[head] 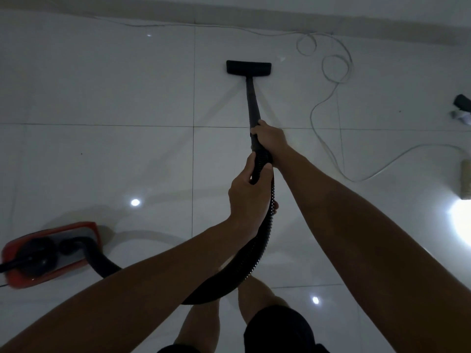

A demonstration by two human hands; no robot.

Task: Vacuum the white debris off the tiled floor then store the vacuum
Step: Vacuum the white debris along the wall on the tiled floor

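On the glossy white tiled floor [102, 93], the rigid black vacuum wand [253, 105] looks light and stiff, its flat nozzle [248, 68] planted ahead, the right hand [270, 137] gripping its upper end while the left hand [248, 192] wraps the flexible ribbed hose [257, 253], sensible holds both.

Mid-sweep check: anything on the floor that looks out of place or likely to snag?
Yes. A thin white cable snakes in loose loops across the tiled floor, just right of the floor nozzle; the nozzle may catch it. A dark object with crumpled white bits lies at the far right edge.
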